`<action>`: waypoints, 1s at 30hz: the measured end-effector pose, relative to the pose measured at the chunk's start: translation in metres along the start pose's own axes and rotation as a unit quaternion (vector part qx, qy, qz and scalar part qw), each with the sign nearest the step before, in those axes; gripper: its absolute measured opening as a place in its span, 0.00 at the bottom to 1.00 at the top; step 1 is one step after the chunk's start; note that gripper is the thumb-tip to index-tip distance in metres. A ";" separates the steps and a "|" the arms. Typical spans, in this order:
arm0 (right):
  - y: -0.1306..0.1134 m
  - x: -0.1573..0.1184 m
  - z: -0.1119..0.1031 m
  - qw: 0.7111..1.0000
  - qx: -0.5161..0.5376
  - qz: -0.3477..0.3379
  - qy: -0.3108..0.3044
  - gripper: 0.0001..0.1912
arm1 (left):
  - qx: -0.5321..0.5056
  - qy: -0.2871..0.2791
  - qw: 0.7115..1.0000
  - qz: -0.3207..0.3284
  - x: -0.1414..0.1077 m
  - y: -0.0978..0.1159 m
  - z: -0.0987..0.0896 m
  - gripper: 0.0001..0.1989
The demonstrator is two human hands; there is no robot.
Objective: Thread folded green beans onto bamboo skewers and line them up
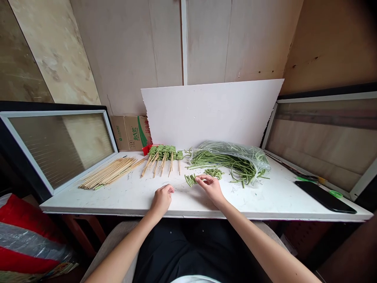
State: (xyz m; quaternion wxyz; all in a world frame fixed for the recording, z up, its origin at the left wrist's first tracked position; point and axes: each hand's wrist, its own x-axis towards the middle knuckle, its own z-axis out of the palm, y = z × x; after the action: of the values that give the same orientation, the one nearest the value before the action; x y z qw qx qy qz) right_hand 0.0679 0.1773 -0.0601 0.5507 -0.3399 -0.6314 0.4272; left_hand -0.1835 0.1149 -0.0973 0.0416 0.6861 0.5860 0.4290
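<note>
Carton partly behind board

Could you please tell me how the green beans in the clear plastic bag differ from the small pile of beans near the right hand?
The beans in the bag are long and whole-looking, while those in the small pile are short pieces. The bagged beans form a large, wide bundle partly under clear plastic; the small pile is far smaller and lies uncovered on the table. Both are green.
</note>
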 end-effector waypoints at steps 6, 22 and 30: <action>-0.001 0.002 -0.003 0.996 0.069 0.050 0.004 0.23 | 0.004 0.001 1.000 -0.004 0.000 0.004 -0.001 0.16; 0.005 0.001 -0.001 0.997 0.058 0.024 -0.037 0.21 | 0.009 -0.014 1.000 0.008 -0.001 0.006 -0.003 0.17; 0.005 0.003 0.000 0.999 0.039 0.005 -0.033 0.19 | 0.031 -0.024 0.999 0.010 0.000 0.007 -0.003 0.17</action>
State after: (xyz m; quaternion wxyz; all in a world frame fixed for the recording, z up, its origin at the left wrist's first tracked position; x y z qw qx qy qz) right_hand 0.0671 0.1817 -0.0638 0.5406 -0.3070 -0.6302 0.4652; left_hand -0.1802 0.1114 -0.0915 0.0301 0.7026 0.5914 0.3945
